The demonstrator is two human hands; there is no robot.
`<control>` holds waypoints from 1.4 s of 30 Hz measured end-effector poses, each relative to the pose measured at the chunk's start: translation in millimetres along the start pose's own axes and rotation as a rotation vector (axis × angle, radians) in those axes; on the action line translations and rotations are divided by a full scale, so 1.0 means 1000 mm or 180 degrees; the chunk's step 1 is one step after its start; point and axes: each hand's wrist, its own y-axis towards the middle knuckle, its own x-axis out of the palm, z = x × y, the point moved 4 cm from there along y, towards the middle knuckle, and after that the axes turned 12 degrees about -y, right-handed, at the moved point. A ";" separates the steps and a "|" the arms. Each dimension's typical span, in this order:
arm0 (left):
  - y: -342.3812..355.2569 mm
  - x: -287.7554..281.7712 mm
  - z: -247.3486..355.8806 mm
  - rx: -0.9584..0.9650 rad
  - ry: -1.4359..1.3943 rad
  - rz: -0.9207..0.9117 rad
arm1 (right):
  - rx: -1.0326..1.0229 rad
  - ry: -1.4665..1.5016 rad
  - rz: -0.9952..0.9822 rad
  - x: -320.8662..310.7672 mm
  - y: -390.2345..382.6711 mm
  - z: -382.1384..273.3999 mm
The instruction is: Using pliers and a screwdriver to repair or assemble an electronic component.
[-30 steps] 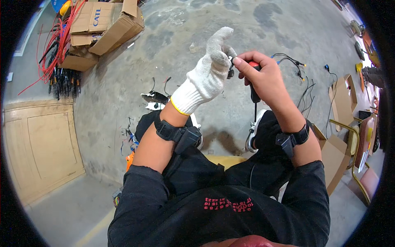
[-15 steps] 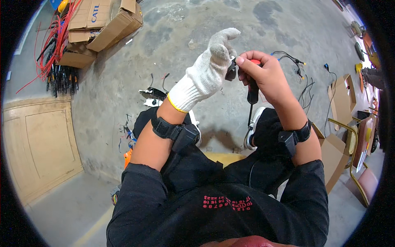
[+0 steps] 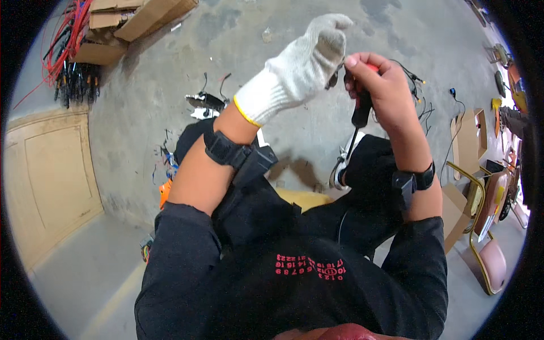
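White-gloved left hand (image 3: pixel 303 65) has risen with the right hand (image 3: pixel 381 85), both pinching a small dark part (image 3: pixel 334 76) together; the right fist also grips a screwdriver (image 3: pixel 360 116), shaft hanging down.

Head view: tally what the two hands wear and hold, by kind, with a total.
White glove, on the left hand: 1
Black wristbands, left and right: 2
Screwdriver with red-and-black handle, in the bare right hand: 1
Small dark part pinched by the gloved fingers, too small to identify: 1
Total: 5
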 end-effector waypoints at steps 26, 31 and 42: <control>-0.007 -0.006 0.002 0.1514 0.0594 0.0168 | 0.0041 -0.0012 0.0027 0.007 -0.002 0.006; -0.002 -0.012 0.031 -0.0288 0.0477 -0.0500 | -0.0084 -0.0171 0.0230 0.013 -0.006 0.004; -0.004 -0.001 0.009 0.0050 0.1385 -0.0377 | 0.0274 -0.0747 0.0163 0.006 -0.011 -0.006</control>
